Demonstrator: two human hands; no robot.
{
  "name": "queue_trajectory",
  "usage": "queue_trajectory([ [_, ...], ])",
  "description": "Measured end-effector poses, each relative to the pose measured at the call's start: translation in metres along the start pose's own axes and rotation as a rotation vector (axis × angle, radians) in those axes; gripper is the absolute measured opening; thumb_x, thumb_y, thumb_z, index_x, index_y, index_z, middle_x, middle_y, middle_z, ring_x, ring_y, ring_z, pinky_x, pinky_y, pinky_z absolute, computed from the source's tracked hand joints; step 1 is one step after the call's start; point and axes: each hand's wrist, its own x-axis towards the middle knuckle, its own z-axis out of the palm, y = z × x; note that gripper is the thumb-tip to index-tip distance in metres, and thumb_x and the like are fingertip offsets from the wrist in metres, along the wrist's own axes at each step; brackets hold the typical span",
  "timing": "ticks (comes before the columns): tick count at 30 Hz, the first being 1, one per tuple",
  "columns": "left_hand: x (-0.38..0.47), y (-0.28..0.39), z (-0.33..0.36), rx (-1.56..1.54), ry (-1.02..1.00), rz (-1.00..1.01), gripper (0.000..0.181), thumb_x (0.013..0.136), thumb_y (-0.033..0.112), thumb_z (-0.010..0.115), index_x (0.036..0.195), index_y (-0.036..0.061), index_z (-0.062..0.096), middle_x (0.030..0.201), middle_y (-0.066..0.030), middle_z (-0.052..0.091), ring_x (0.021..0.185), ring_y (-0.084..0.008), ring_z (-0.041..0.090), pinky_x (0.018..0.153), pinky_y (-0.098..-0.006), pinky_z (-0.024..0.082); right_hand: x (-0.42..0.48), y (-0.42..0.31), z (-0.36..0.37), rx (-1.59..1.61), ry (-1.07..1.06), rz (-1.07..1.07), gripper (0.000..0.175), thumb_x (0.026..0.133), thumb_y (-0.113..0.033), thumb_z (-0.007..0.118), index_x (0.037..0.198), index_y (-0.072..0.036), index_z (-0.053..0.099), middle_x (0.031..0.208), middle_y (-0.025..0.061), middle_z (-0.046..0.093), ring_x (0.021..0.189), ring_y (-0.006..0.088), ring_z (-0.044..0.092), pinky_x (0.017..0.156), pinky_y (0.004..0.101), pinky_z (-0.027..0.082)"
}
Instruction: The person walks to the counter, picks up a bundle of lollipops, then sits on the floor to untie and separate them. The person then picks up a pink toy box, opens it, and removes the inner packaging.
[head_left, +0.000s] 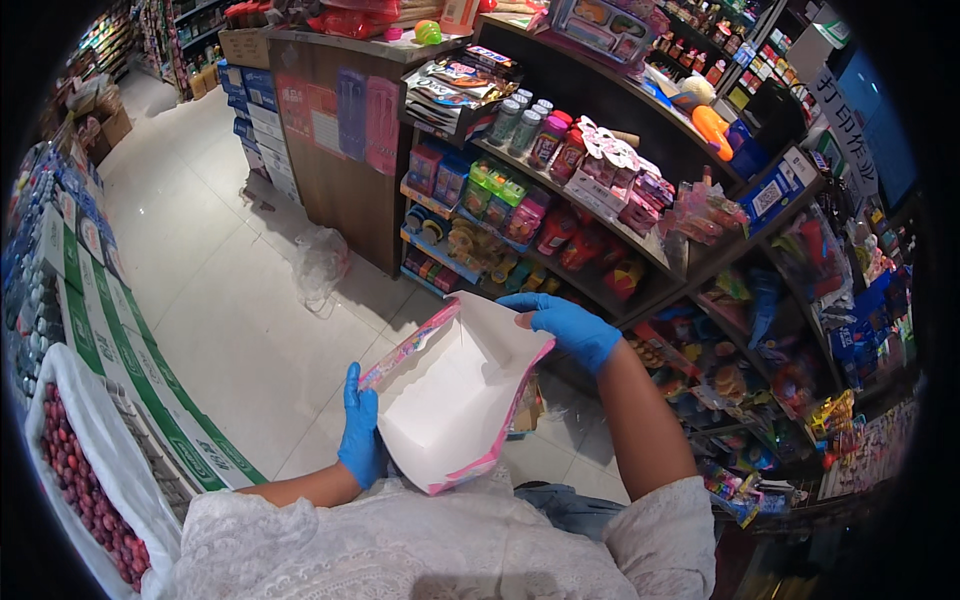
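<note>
An open-topped cardboard display box (442, 390), white inside with a pink printed outside, is held tilted in front of my body. Nothing lies inside it. My left hand (361, 427), in a blue glove, grips the box's left side with the thumb over the rim. On the far right corner, my right hand (570, 326), gloved in blue too, holds the raised cardboard flap. Straight beyond the box stands a display shelf (517, 247) with packets, bottles and small toys on its tiers.
A crumpled clear plastic bag (321, 262) lies on the tiled floor (217, 300) by the wooden counter (337, 180). Stacked green-and-white cartons (127, 360) and a cloth-lined crate of dark red fruit (86, 487) line my left. Toy-filled shelves (735, 375) stand close on my right.
</note>
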Motion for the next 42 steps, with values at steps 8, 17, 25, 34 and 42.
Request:
queue_trajectory([
  [8, 0.031, 0.044, -0.046, 0.820, 0.058, 0.457, 0.057, 0.098, 0.025, 0.053, 0.146, 0.0018, 0.032, 0.147, -0.0137, 0.037, 0.137, -0.0262, 0.033, 0.113, -0.0371, 0.027, 0.032, -0.038, -0.017, -0.604, -0.155, -0.058, 0.034, 0.084, -0.006, 0.065, 0.117, -0.002, 0.066, 0.106, 0.0052, 0.069, 0.095, 0.0129, 0.061, 0.091, 0.0280, 0.046],
  [17, 0.131, 0.105, 0.069, 1.716, -0.536, 0.594, 0.054, 0.089, 0.043, 0.059, 0.131, 0.0100, 0.054, 0.127, -0.0174, 0.057, 0.117, -0.0363, 0.052, 0.100, -0.0439, 0.041, 0.049, -0.067, 0.057, -1.185, 0.010, -0.246, 0.019, 0.084, -0.010, 0.063, 0.102, -0.009, 0.070, 0.095, 0.0104, 0.070, 0.088, 0.0252, 0.066, 0.079, 0.0345, 0.051],
  [25, 0.146, 0.078, 0.077, 1.891, -0.613, 0.100, 0.049, 0.096, 0.051, 0.042, 0.113, 0.0105, 0.064, 0.105, -0.0197, 0.066, 0.095, -0.0398, 0.061, 0.085, -0.0458, 0.048, 0.039, -0.046, 0.090, -1.578, 0.040, -0.407, 0.016, 0.084, -0.013, 0.060, 0.098, -0.013, 0.068, 0.091, 0.0121, 0.067, 0.085, 0.0341, 0.066, 0.070, 0.0421, 0.053],
  [34, 0.139, 0.057, 0.048, 1.775, -0.409, 0.277, 0.033, 0.094, 0.036, 0.050, 0.103, 0.0093, 0.066, 0.093, -0.0204, 0.067, 0.087, -0.0433, 0.061, 0.075, -0.0491, 0.049, 0.046, -0.035, 0.106, -1.572, 0.101, -0.486, 0.017, 0.079, -0.007, 0.060, 0.094, -0.011, 0.066, 0.088, 0.0140, 0.068, 0.081, 0.0347, 0.067, 0.066, 0.0428, 0.054],
  [42, 0.126, 0.034, 0.049, 1.657, -0.323, 0.506, 0.030, 0.094, 0.035, 0.050, 0.102, 0.0112, 0.067, 0.090, -0.0180, 0.067, 0.081, -0.0420, 0.062, 0.071, -0.0491, 0.049, 0.058, -0.030, 0.091, -1.430, 0.234, -0.265, 0.016, 0.084, -0.019, 0.061, 0.091, -0.006, 0.067, 0.089, 0.0194, 0.066, 0.082, 0.0381, 0.065, 0.070, 0.0450, 0.052],
])
